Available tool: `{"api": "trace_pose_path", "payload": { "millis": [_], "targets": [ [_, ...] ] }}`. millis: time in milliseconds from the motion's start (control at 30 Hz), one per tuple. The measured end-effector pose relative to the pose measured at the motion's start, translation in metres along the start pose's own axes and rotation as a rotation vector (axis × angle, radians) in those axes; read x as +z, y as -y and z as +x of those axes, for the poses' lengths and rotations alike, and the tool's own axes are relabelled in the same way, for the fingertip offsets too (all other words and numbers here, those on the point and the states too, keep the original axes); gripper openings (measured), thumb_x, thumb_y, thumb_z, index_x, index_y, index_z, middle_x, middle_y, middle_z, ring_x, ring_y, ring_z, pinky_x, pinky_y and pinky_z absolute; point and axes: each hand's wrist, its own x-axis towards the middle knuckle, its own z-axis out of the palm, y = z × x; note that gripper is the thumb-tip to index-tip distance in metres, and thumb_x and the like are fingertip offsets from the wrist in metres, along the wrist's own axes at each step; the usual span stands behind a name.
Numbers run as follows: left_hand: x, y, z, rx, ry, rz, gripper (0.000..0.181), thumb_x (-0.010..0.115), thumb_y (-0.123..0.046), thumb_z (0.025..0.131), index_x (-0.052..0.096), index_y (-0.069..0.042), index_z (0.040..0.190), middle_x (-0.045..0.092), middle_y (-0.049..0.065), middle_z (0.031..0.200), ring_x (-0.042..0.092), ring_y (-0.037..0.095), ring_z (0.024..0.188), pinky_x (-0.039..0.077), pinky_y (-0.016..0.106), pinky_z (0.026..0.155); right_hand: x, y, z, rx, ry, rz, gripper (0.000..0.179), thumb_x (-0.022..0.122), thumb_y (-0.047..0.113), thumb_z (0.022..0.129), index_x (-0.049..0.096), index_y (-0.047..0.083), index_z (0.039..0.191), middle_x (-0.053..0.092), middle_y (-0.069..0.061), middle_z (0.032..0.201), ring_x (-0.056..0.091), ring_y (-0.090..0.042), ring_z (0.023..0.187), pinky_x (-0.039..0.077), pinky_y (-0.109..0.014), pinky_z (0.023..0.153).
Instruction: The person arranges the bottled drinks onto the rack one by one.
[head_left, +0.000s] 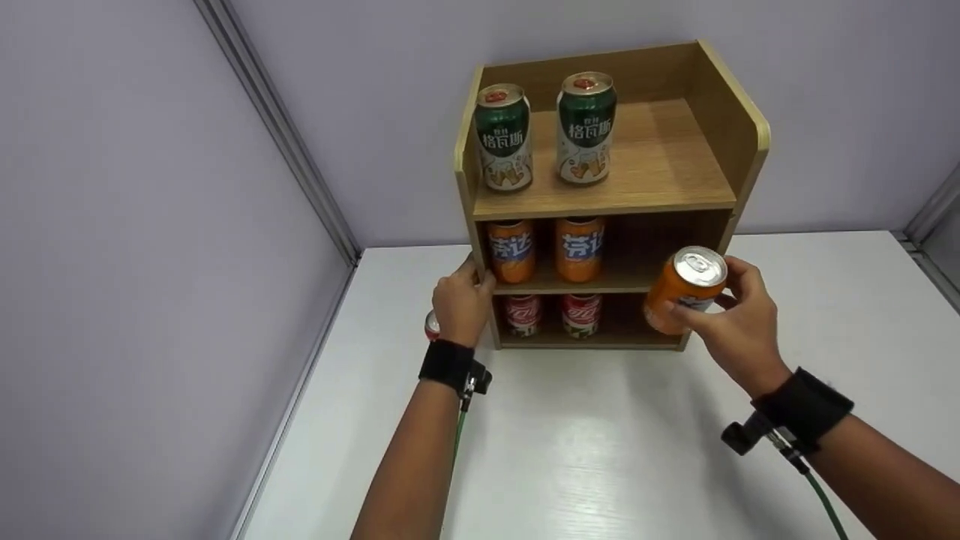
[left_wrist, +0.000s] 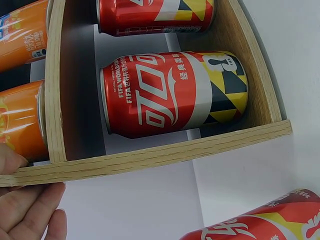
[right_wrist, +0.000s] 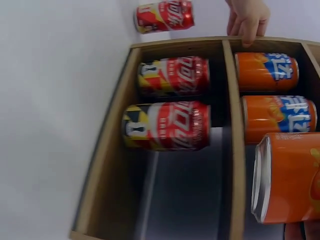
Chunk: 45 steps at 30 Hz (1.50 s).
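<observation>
A wooden three-level shelf [head_left: 660, 154] stands against the back wall. My left hand [head_left: 461, 304] grips the front edge of its left side panel, thumb inside and fingers outside in the left wrist view. An orange soda can [head_left: 666, 300] is held by my right hand [head_left: 739, 326], tilted, in front of the right part of the middle level. On that level stand two orange cans [head_left: 511, 255]. Below them are two red cola cans [left_wrist: 170, 95]. The top level holds two green-and-white cans [head_left: 585, 139].
Another red can [left_wrist: 270, 220] is outside the shelf on its left, mostly hidden behind my left hand in the head view. The white table [head_left: 570, 442] extends in front of the shelf. A grey wall [head_left: 150, 262] borders the table's left side.
</observation>
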Motion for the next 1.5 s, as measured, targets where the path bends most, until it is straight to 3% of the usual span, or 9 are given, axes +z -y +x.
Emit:
{"api": "trace_pose_path", "payload": {
  "millis": [133,433,767,1067,1500],
  "targets": [
    [-0.001,0.001,0.001,-0.015,0.000,0.004,0.012,0.069,-0.017,0.086,0.073,-0.007,0.092,0.071,0.007,0.075,0.064,0.022,0.061,0.048,0.040,0.055,0.019,0.008,0.011,-0.036,-0.048,0.033,0.081,0.089,0.008,0.067,0.045,0.000,0.134,0.054,-0.007,0.127,0.052,-0.017,0.112,0.044,-0.033,0.093],
    [0.003,0.000,-0.003,-0.038,0.044,0.004,0.012,0.067,-0.018,0.087,0.070,-0.007,0.083,0.067,0.004,0.068,0.056,0.018,0.055,0.045,0.037,0.052,0.048,0.010,0.026,-0.008,-0.158,0.108,0.081,0.089,0.017,0.069,0.045,0.001,0.134,0.053,-0.009,0.126,0.051,-0.018,0.112,0.042,-0.030,0.092],
    [0.000,0.001,-0.003,-0.024,0.008,0.030,0.011,0.069,-0.018,0.085,0.071,-0.008,0.086,0.070,0.008,0.073,0.066,0.030,0.063,0.048,0.045,0.058,0.062,0.003,0.042,-0.103,-0.260,0.005,0.079,0.088,0.028,0.069,0.049,-0.001,0.131,0.053,-0.011,0.123,0.052,-0.018,0.112,0.042,-0.032,0.092],
    [0.000,0.001,-0.003,-0.014,-0.007,0.016,0.010,0.070,-0.017,0.083,0.071,-0.007,0.084,0.070,0.008,0.072,0.065,0.031,0.062,0.048,0.046,0.058,0.069,0.003,0.046,-0.057,-0.300,-0.094,0.077,0.086,0.028,0.072,0.049,-0.001,0.132,0.052,-0.015,0.122,0.053,-0.023,0.113,0.042,-0.035,0.095],
    [0.002,-0.002,-0.002,-0.012,-0.001,0.008,0.013,0.069,-0.018,0.086,0.071,-0.005,0.087,0.070,0.009,0.072,0.064,0.027,0.060,0.048,0.043,0.056,0.068,0.007,0.054,-0.039,-0.290,-0.405,0.080,0.079,0.047,0.076,0.045,-0.009,0.123,0.051,-0.025,0.113,0.058,-0.039,0.106,0.047,-0.047,0.090]
  ]
}}
